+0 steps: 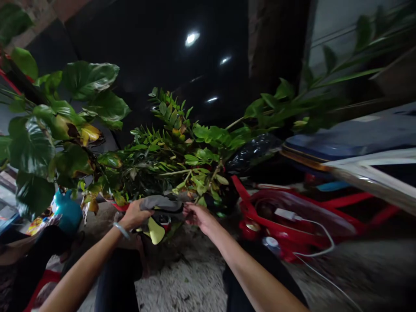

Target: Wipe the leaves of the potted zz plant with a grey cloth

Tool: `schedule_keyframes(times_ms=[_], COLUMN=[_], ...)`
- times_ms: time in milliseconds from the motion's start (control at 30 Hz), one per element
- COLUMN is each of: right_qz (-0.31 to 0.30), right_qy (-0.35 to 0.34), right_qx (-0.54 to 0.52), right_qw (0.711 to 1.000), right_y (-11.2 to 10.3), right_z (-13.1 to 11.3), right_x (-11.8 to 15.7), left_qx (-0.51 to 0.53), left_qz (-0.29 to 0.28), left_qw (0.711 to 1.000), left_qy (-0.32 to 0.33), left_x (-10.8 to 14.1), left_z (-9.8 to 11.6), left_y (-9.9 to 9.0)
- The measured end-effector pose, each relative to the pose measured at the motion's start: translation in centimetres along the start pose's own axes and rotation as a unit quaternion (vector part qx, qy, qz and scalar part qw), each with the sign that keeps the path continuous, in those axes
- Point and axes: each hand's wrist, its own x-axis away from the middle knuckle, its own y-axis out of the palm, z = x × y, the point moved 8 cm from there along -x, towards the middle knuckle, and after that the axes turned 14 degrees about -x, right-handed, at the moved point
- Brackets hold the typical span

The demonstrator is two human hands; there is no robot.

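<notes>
Holding a grey cloth (162, 203) by its left end, the left hand (133, 214) is clenched firmly about the material. The right hand (201, 216) has its fingertips drawn together at the opposite end; blur prevents telling whether they pinch the cloth or merely touch it.

Location: the cloth is raised off the ground (175, 277), spanning the gap between both hands, directly before the plants (208, 132). A yellow piece (156, 232) sits just below it; attachment could not be determined. To the right stands a red basket (302, 238), with a charger (287, 214) within its rim. Another person's forearm (17, 253) shows at far left.

Handling, as judged: light, soft and limp, inclined to fold or sag between the hands; low risk of slipping or breakage. Nearby stems could snag it. Recommended hold: one at each end, thumb above and fingers beneath, keeping the middle taut.
</notes>
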Motion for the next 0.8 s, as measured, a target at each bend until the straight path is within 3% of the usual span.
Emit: schedule_keyframes(times_ms=[67, 133, 200, 233, 300, 400, 467, 533, 567, 633, 700, 733, 800], right_qz=[0.001, -0.002, -0.014, -0.023, -0.034, -0.014, 0.005, 0.013, 0.013, 0.005, -0.008, -0.014, -0.023], right_qy=[-0.007, -0.012, -0.014, -0.013, -0.008, 0.002, 0.009, 0.016, 0.018, 0.018, 0.015, 0.013, 0.008], right_qx=[-0.001, -0.002, -0.011, -0.019, -0.036, -0.036, -0.026, -0.019, -0.018, -0.020, -0.029, -0.034, -0.045], right_qw=[1.000, 1.000, 1.000, 0.999, 0.999, 0.999, 1.000, 1.000, 1.000, 1.000, 0.999, 0.999, 0.999], right_y=[-0.4, -0.4, 0.1, 0.5, 1.1, 1.0, 0.5, 0.0, -0.1, 0.1, 0.6, 0.9, 1.5], right_z=[-0.3, -0.7, -0.8, -0.8, -0.4, 0.4, 0.9, 1.1, 1.1, 0.9, 0.6, 0.5, 0.4], right_x=[0.0, 0.1, 0.2, 0.2, 0.1, -0.4, -0.8, -1.1, -1.1, -0.9, -0.5, -0.3, 0.0], left_qx=[0.022, 0.026, 0.025, 0.022, 0.008, -0.019, -0.005, 0.009, 0.009, -0.002, -0.007, -0.009, -0.024], left_qz=[0.038, 0.134, 0.240, 0.268, 0.256, 0.118, 0.030, 0.008, 0.033, 0.128, 0.225, 0.257, 0.256], left_qw=[0.999, 0.990, 0.970, 0.963, 0.967, 0.992, 0.999, 1.000, 0.999, 0.991, 0.974, 0.966, 0.966], left_qy=[0.011, 0.032, 0.041, 0.030, -0.015, -0.044, -0.022, -0.003, 0.005, 0.025, 0.038, 0.030, -0.009], left_x=[0.2, -1.1, -2.8, -3.8, -5.3, -4.8, -2.8, -1.1, -0.7, -1.1, -2.5, -3.2, -4.6], left_z=[0.5, 1.8, 3.1, 3.3, 2.9, 1.5, 0.9, 1.0, 1.3, 2.4, 3.4, 3.5, 2.8], left_y=[-3.6, -7.8, -10.1, -9.9, -7.2, -1.0, 0.8, -0.7, -2.5, -6.6, -8.9, -8.9, -6.5])
